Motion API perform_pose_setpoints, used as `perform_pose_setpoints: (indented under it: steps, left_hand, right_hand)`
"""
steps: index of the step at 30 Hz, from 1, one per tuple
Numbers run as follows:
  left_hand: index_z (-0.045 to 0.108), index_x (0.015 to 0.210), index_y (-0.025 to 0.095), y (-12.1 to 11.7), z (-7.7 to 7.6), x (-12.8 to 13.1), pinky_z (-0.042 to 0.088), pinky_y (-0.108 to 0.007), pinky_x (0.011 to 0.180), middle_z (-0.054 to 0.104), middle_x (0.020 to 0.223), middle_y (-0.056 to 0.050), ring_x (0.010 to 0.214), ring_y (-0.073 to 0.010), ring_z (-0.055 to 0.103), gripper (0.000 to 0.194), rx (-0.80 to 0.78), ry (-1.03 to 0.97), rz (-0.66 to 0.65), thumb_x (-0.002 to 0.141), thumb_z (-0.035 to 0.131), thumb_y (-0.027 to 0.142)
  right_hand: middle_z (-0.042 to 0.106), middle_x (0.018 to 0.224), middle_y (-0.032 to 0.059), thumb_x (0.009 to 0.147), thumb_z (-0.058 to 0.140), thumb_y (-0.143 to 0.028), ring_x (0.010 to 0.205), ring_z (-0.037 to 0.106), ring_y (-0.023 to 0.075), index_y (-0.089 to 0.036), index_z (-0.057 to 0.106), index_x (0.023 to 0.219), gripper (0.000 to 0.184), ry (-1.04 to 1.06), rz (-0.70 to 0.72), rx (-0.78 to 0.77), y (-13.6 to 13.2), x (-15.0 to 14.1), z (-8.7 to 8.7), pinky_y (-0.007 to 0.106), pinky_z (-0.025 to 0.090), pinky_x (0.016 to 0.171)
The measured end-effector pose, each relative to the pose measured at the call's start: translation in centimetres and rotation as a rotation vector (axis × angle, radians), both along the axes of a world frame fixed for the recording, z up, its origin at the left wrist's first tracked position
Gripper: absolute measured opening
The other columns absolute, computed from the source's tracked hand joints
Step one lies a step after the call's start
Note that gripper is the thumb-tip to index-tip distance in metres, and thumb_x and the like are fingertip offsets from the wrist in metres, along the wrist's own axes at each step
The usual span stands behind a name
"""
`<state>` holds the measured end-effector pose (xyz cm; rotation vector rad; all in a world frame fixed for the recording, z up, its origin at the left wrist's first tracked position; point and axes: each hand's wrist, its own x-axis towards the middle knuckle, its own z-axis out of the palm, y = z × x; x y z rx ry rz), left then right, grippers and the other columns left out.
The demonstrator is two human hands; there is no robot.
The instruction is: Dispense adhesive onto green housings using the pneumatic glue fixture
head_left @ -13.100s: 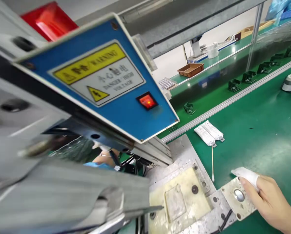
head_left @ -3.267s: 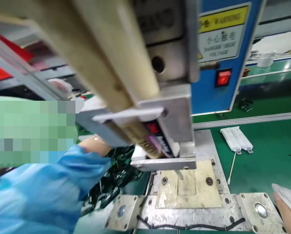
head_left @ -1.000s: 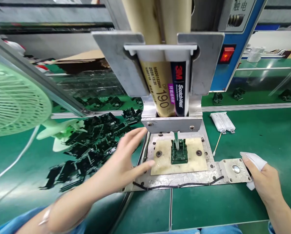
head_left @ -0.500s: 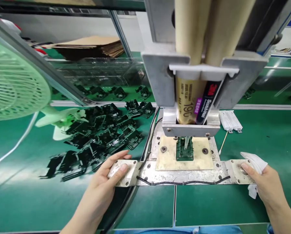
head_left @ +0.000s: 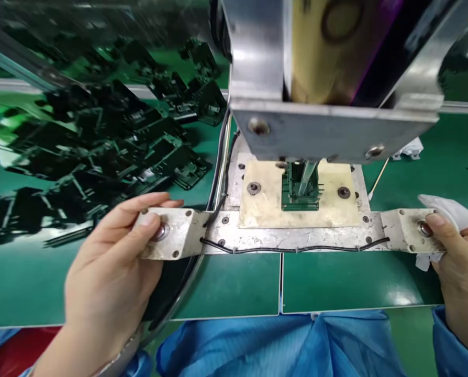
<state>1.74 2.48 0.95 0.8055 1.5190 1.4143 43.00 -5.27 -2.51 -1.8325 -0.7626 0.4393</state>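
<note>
My left hand point(head_left: 108, 251) is closed around the left metal bracket point(head_left: 182, 238) of a fixture, with the thumb on top beside a round button point(head_left: 161, 232). On the right, my right hand point(head_left: 464, 256) grips the other bracket point(head_left: 407, 230), its thumb at the edge of a second button point(head_left: 425, 228). A white tissue point(head_left: 452, 209) is held in that hand too. Between the hands, a small green circuit board part point(head_left: 291, 203) sits on a cream plate point(head_left: 253, 212). A clear nozzle point(head_left: 307, 178) reaches down to it from a gold and black adhesive cartridge point(head_left: 324, 68) in a metal holder point(head_left: 316, 131).
Several dark circuit board parts point(head_left: 140, 131) lie piled at the left on the green bench point(head_left: 234, 288). Black cables point(head_left: 220, 152) run beside the fixture. A cotton swab point(head_left: 378, 178) and white plastic pieces point(head_left: 409, 149) lie at the right. Part of a green fan point(head_left: 25, 112) shows at left.
My view has moved closer and tilted down. Both thumbs have shifted outward off the button centres, so the buttons now show. The board part stays on the plate under the nozzle.
</note>
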Motion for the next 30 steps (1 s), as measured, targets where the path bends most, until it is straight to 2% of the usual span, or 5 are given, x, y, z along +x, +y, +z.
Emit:
perform_pose_setpoints:
  steps: [3, 7, 16, 25, 30]
  left_hand:
    - [0.077, 0.099, 0.018, -0.1, -0.3, 0.0, 0.056, -0.010, 0.059, 0.075, 0.089, -0.004, 0.070, -0.0108, 0.067, 0.023, 0.056, 0.018, -0.022, 0.077, 0.071, 0.015]
    - [0.077, 0.101, 0.018, 0.0, -0.8, -0.2, 0.055, -0.010, 0.063, 0.075, 0.086, -0.002, 0.071, -0.0090, 0.068, 0.023, 0.138, 0.043, -0.072, 0.083, 0.065, 0.010]
    - [0.077, 0.100, 0.019, 0.1, -1.1, -0.3, 0.055, -0.012, 0.065, 0.075, 0.085, 0.000, 0.071, -0.0081, 0.066, 0.023, 0.170, 0.085, -0.091, 0.084, 0.063, 0.009]
    - [0.077, 0.098, 0.017, 0.2, -0.9, -0.1, 0.055, -0.014, 0.064, 0.075, 0.083, -0.001, 0.071, -0.0097, 0.067, 0.023, 0.176, 0.110, -0.066, 0.082, 0.063, 0.008]
    - [0.077, 0.098, 0.017, 0.2, -0.8, 0.0, 0.055, -0.013, 0.063, 0.075, 0.083, -0.002, 0.069, -0.0094, 0.067, 0.024, 0.171, 0.082, -0.068, 0.083, 0.061, 0.007]
  right_hand:
    - [0.063, 0.065, 0.0012, 0.054, 0.092, -0.053, 0.054, 0.053, 0.0125, -0.016, 0.079, 0.089, 0.052, 0.062, -0.055, 0.033, 0.4, -0.8, 0.9, 0.024, 0.042, 0.045]
    - [0.061, 0.063, 0.0013, 0.052, 0.094, -0.047, 0.051, 0.052, 0.0125, -0.014, 0.078, 0.087, 0.051, 0.077, -0.052, 0.090, 0.7, -1.3, 1.4, 0.025, 0.041, 0.043]
    - [0.060, 0.066, 0.0005, 0.056, 0.091, -0.045, 0.053, 0.051, 0.0119, -0.015, 0.079, 0.096, 0.052, 0.046, -0.051, 0.081, 0.7, -1.5, 1.7, 0.025, 0.040, 0.043]
    - [0.061, 0.068, 0.0009, 0.051, 0.093, -0.042, 0.057, 0.053, 0.0123, -0.015, 0.078, 0.083, 0.044, 0.072, -0.061, 0.091, 0.9, -1.5, 1.6, 0.025, 0.043, 0.047]
    - [0.061, 0.069, 0.0008, 0.052, 0.093, -0.041, 0.056, 0.054, 0.0117, -0.016, 0.079, 0.086, 0.045, 0.074, -0.064, 0.078, 0.9, -1.6, 1.7, 0.023, 0.043, 0.045]
